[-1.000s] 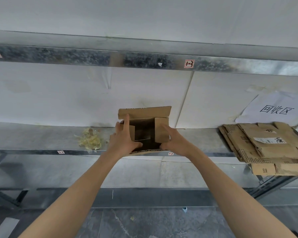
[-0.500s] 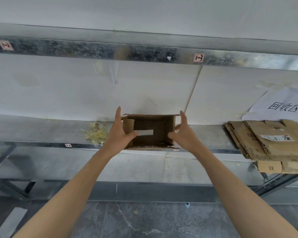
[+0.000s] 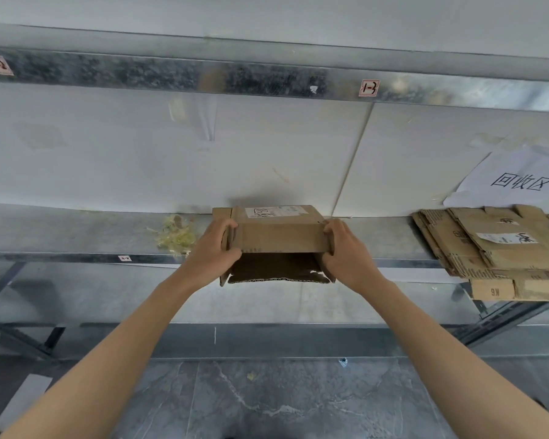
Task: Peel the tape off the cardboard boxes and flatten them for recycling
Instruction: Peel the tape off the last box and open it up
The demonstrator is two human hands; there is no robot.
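Observation:
A small brown cardboard box [image 3: 279,237] sits at the front edge of the metal shelf [image 3: 76,236], its white label facing up and its open end toward me. My left hand [image 3: 214,248] grips the box's left end, fingers curled round the flap. My right hand [image 3: 346,251] grips the right end the same way. A dark inner flap hangs below the box over the shelf edge.
A clump of peeled yellowish tape [image 3: 175,234] lies on the shelf left of the box. Flattened cardboard boxes [image 3: 501,245] are stacked at the right under a white paper sign [image 3: 517,182]. A white wall panel backs the shelf; grey floor lies below.
The box was tipped from open-side-facing-me to label-side-up. Both hands shifted from flat on its sides to gripping its two ends.

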